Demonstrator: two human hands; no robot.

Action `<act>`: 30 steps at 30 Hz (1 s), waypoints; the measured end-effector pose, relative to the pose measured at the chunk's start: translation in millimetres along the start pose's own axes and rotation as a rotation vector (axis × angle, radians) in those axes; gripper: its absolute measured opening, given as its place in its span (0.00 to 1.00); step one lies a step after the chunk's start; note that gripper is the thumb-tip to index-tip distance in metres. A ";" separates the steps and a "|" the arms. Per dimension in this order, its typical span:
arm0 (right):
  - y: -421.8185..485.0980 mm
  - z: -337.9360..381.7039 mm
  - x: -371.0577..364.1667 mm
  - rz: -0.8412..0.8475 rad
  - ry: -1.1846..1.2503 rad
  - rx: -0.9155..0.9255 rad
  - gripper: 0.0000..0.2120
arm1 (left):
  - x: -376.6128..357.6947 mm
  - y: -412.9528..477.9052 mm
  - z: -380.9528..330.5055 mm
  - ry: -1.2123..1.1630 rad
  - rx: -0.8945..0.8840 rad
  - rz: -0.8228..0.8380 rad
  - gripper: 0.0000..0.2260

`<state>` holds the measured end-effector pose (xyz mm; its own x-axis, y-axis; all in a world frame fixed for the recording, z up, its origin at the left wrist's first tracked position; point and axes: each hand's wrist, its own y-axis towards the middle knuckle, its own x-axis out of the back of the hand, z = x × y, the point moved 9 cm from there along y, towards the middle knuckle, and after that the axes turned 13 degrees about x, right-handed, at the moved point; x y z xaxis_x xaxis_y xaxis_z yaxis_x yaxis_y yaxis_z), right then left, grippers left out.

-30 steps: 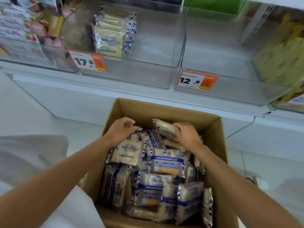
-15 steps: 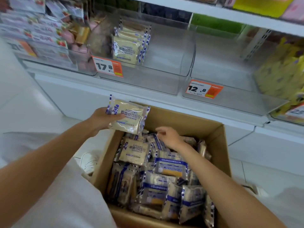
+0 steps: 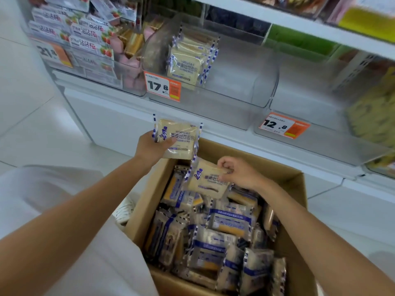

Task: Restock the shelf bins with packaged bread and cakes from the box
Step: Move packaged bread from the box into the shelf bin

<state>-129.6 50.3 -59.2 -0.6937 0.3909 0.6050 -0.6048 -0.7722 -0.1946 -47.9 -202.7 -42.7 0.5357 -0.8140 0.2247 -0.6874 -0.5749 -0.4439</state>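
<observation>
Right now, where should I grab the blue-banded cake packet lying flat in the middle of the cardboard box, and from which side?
From above: pinch the blue-banded clear-wrapped cake packet by its crimped left end seal. It lies face up atop the others in the brown cardboard box, neighbours crowding its long edges, so that end probably lifts easiest.

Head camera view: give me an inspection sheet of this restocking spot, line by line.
Surface: white tiled floor, with the cardboard box on it.
Job's things: the box is full of wrapped packs; toast packs stand in the clear bin tagged 17.8; neighbouring bin is tagged 12.8.
Clutter: nothing seen.
Grips: left hand holds one toast pack above the box's far edge; right hand pinches a second pack by its top edge, over the box.
Cables: nothing seen.
Surroundings: strawberry-printed packs far left, yellow packs far right.
</observation>
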 end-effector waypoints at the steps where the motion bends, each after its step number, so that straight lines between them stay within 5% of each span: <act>1: -0.7 12.7 15.0 -0.036 0.040 0.028 0.12 | -3.3 -6.2 -7.0 -0.004 -0.034 0.002 0.07; 7: 17.1 93.0 62.3 -0.250 0.065 0.206 0.14 | -45.6 -44.5 -44.1 0.197 -0.182 0.205 0.12; 12: 39.2 137.5 65.3 -0.137 -0.510 0.261 0.39 | -37.1 -49.1 -76.6 0.132 -0.292 0.229 0.09; 14: 49.8 159.1 75.8 -0.159 -0.548 0.302 0.38 | -26.1 -44.7 -99.8 0.138 -0.355 0.209 0.10; 18: 71.9 211.6 121.3 -0.359 -0.633 0.413 0.30 | 2.1 -22.9 -158.1 0.232 -0.519 0.098 0.32; 23: 118.5 243.8 170.2 -0.484 -0.468 0.437 0.20 | 52.5 21.9 -206.8 0.167 -0.646 -0.139 0.42; 30: 229.0 163.7 147.2 -0.211 -0.783 0.079 0.32 | 64.1 70.8 -196.1 0.429 -0.704 -0.394 0.24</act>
<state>-306.2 -151.0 111.7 -0.0760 0.0916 0.9929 -0.6426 -0.7659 0.0214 -158.4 -311.9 110.4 0.6636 -0.4282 0.6134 -0.7092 -0.6211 0.3336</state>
